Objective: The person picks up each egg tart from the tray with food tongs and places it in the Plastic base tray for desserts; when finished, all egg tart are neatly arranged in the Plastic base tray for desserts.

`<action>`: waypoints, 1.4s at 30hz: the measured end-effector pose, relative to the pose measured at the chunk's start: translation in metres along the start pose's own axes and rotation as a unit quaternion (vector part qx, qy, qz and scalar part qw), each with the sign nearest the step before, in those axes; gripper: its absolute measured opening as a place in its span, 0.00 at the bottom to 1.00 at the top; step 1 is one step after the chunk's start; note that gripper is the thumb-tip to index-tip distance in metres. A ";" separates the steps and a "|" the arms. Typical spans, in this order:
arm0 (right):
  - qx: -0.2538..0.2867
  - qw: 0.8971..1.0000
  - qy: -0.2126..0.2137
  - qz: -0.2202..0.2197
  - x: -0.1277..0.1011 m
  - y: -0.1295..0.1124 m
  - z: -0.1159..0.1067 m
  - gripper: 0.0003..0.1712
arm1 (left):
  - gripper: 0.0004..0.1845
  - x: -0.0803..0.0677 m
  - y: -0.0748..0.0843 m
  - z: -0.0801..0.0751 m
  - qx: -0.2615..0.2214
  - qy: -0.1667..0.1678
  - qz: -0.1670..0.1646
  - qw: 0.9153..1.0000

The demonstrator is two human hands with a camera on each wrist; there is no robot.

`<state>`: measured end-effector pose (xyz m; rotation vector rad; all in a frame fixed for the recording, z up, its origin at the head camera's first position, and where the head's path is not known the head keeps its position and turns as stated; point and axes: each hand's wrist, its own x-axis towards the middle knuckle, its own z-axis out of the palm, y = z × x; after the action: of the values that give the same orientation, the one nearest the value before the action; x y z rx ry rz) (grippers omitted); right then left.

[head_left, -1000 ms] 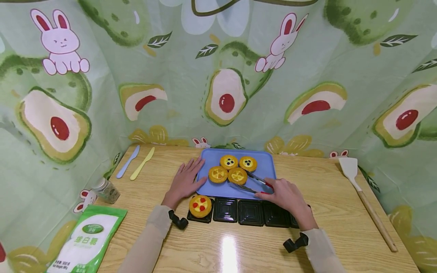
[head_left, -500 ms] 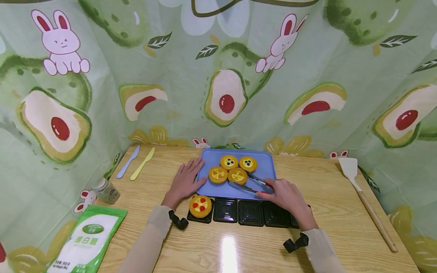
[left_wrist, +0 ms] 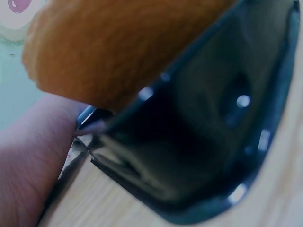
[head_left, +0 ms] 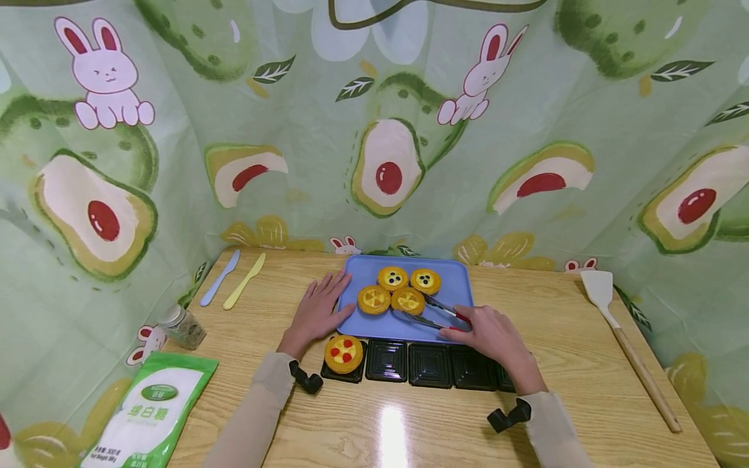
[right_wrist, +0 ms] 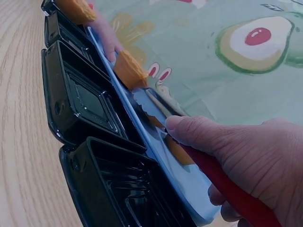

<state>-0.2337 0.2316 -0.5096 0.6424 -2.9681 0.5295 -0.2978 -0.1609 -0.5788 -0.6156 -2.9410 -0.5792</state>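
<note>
Tongs (head_left: 435,314) are gripped in the right hand (head_left: 490,336), tips straddling a tart (head_left: 407,301) just ahead on the blue tray (head_left: 456,286). Left hand (head_left: 318,311) is laid flat, fingers straight, on the tray edge. Tart could be crushed or dropped if squeezed off-centre.

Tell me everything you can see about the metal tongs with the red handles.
The metal tongs with red handles are slim, with two silvery arms, scalloped at the tips, and red grips at the near end. They lie low over the blue rectangular tray, arms spread around the front-right yellow tart; actual contact is unclear. The right hand grips the red handles, thumb on top.
</note>
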 end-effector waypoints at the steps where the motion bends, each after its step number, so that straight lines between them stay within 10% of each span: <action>1: 0.001 1.000 0.001 -0.002 0.000 0.000 -0.001 0.29 | 0.42 0.000 0.000 0.000 0.001 0.000 0.000 1.000; 42: -0.006 0.999 0.034 -0.035 -0.033 -0.017 -0.029 0.26 | 0.42 -0.001 0.000 -0.001 -0.001 0.001 0.001 1.000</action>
<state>-0.1971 0.2400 -0.4809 0.7107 -2.8709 0.5175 -0.2965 -0.1615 -0.5782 -0.6183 -2.9379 -0.5836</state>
